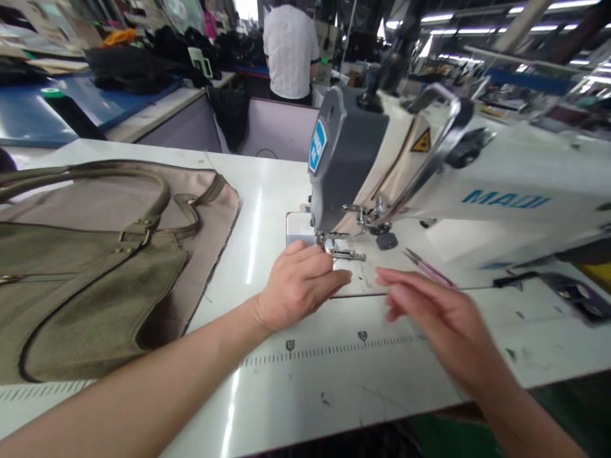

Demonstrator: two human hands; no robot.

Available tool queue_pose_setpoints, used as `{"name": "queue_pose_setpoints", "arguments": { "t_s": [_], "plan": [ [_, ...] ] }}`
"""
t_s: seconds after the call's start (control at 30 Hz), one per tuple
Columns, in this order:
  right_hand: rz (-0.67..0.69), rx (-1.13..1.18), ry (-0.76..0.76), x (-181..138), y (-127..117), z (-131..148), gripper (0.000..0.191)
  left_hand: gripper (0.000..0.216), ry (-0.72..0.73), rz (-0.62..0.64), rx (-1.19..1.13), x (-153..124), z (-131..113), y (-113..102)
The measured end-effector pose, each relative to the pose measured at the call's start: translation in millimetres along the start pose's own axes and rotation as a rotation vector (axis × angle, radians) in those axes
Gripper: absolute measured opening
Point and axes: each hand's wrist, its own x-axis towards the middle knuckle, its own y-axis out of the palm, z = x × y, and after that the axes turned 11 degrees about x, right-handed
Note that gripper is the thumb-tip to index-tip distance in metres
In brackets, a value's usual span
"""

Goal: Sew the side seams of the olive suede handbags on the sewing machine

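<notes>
My left hand (300,282) rests on the white table just in front of the presser foot (344,253) of the grey and white sewing machine (429,172). Its fingers are curled together with the tips close to the foot; nothing shows in them. My right hand (432,312) hovers to the right, blurred by motion, fingers stretched out and holding nothing. Pink-handled thread snips (429,268) lie on the table just beyond its fingertips. An olive and tan bag (95,273) with straps and metal buckles lies flat at the left.
A ruler scale (334,350) is printed along the table's front. A black part (568,292) lies at the right. Behind, a person in a white shirt (291,48) stands with their back turned, beside blue-topped tables with dark piles of goods (128,63).
</notes>
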Motion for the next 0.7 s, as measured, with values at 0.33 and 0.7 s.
{"name": "queue_pose_setpoints", "arguments": {
  "t_s": [0.33, 0.7],
  "plan": [
    [0.044, 0.362, 0.056, 27.7, 32.9, -3.4, 0.027, 0.02, 0.031, 0.004, -0.011, -0.5, 3.6, -3.4],
    [-0.011, 0.107, -0.084, 45.3, 32.1, -1.5, 0.02, 0.02, -0.291, 0.139, -0.226, -2.6, 3.8, -1.4]
  ]
}}
